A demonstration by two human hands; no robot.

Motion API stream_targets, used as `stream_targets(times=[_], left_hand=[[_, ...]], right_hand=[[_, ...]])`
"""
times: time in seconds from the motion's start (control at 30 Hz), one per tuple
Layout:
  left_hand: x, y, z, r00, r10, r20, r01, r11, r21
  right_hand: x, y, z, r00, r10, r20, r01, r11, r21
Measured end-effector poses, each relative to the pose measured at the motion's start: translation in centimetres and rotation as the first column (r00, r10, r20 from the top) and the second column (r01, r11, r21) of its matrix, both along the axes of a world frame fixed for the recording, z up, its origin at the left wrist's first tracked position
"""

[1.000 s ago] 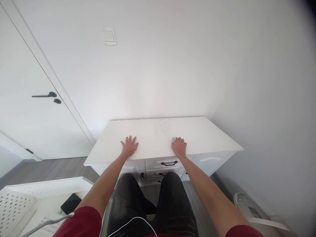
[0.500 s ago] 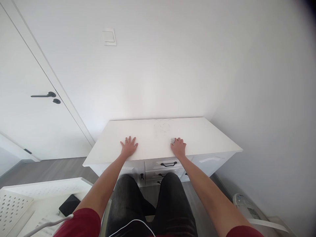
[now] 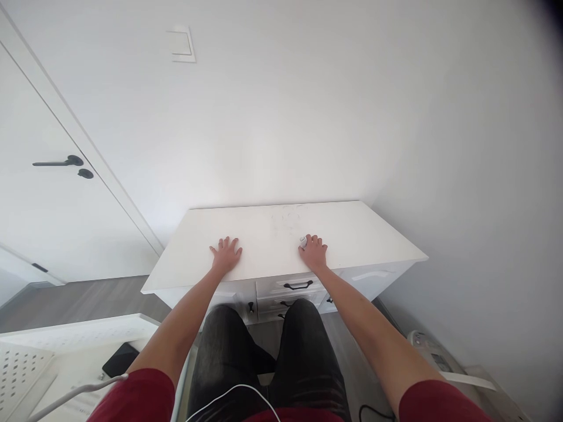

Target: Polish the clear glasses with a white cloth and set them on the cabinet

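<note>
My left hand [image 3: 226, 257] lies on the white top of a low cabinet [image 3: 259, 249], fingers spread and nothing in it. To the right, my right hand [image 3: 314, 254] rests near the cabinet's front edge, its fingers curled round a small whitish object [image 3: 303, 241]. Only one end of that object shows at the thumb side, so its kind is unclear. Faint grey marks [image 3: 285, 218] spread over the cabinet top, beyond and between the hands, towards the wall.
Dark handles [image 3: 299, 285] sit on the cabinet's drawers by my knees. A white door with a black lever [image 3: 57, 162] is at left, a light switch [image 3: 181, 44] above. A black phone-like object [image 3: 120, 360] lies at lower left. A pale appliance [image 3: 428, 349] stands at lower right.
The camera view has shifted slightly, so door, switch and cabinet appear further up and left. Both hands stay at about the same spots on the cabinet; the right still grips the whitish object.
</note>
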State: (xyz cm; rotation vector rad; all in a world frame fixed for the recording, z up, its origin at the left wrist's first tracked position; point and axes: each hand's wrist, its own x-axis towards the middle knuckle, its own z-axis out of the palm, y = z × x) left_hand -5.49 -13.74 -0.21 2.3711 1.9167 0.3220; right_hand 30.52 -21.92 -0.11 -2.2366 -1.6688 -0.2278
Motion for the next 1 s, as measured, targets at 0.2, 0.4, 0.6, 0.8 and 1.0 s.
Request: stream_targets(times=[0.2,0.4,0.6,0.8,1.0], left_hand=[[4.0,1.0,0.7,0.913,-0.399,0.084,0.389,0.914,0.119],[13.9,2.4,0.5,0.924,-0.193,0.331,0.13,0.97,0.204],[13.0,4.9,0.7,0.926,-0.221,0.306,0.214,0.975,0.058],[12.8,7.3,1.6,0.884,-0.454,0.112,0.465,0.88,-0.102],[13.5,8.2,0.6,0.868,-0.496,0.026,0.495,0.858,-0.141]], right_hand=[[0.5,1.3,-0.5,0.995,0.059,-0.082,-0.054,0.997,0.061],[1.1,1.7,-0.2,0.979,0.158,-0.13,-0.151,0.987,0.059],[1.2,2.6,0.4,0.968,0.2,-0.154,-0.209,0.977,-0.042],[1.6,4.2,0.5,0.949,0.273,-0.155,-0.29,0.952,-0.097],[1.9,6.1,0.3,0.924,0.343,-0.172,-0.363,0.926,-0.107]])
